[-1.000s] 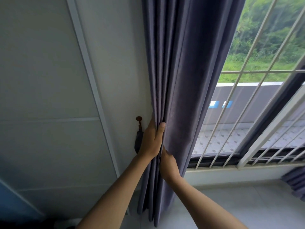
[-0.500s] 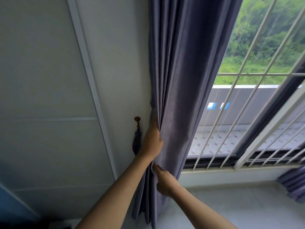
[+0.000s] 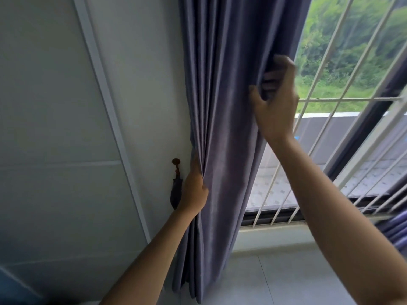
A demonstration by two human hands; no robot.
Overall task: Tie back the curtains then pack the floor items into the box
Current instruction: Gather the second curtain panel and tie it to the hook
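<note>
Here, left hand (image 3: pixel 193 192) gripping bunched curtain (image 3: pixel 229 128) folds beside wall hook (image 3: pixel 176 162), tieback (image 3: pixel 175 194) hanging from hook, right hand (image 3: pixel 275 106) higher up, fingers curled pinching curtain's window-side edge, slightly blurred.

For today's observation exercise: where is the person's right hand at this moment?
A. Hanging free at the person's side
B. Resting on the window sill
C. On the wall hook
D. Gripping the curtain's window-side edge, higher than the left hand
D: the right hand curls its fingers round the window-side edge of the curtain, well above the left hand, which holds the gathered folds beside the wall hook.
</note>
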